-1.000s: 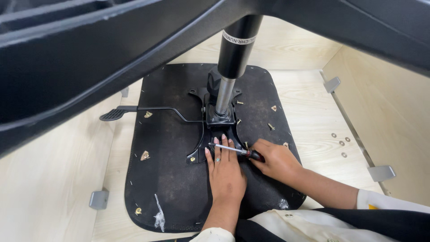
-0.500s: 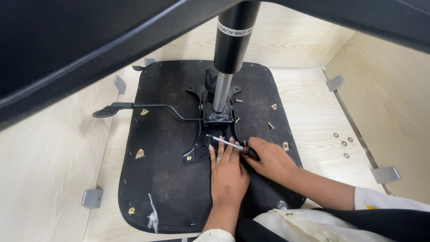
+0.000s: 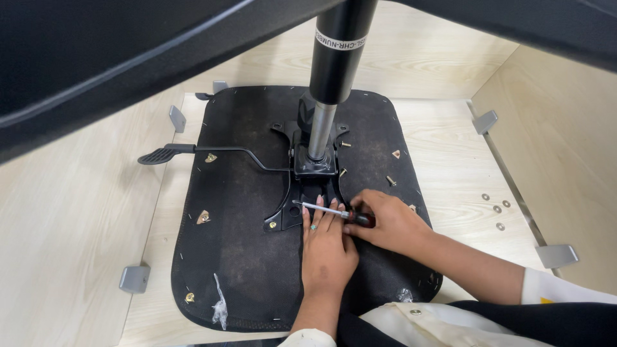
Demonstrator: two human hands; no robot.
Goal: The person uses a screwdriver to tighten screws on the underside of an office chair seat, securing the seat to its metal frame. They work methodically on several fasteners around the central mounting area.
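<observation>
An upturned black chair seat (image 3: 244,257) lies on a pale wooden surface. A black metal mechanism plate (image 3: 308,186) is fixed to it, with a gas cylinder (image 3: 334,58) rising from its middle. My right hand (image 3: 385,225) grips a screwdriver (image 3: 328,209) by its dark handle, the shaft pointing left at the plate's near edge. My left hand (image 3: 328,247) lies flat on the seat just under the shaft, fingers spread toward the plate, a ring on one finger.
A black lever (image 3: 193,153) sticks out left from the mechanism. Loose screws (image 3: 389,180) lie on the seat. Washers (image 3: 495,209) rest on the wood at right. Grey metal brackets (image 3: 135,278) stand around the seat. Dark chair-base arms (image 3: 128,51) cross overhead.
The view has shifted so the seat sits lower and nearer. Both hands stay at the plate's near edge, with the screwdriver in the same place.
</observation>
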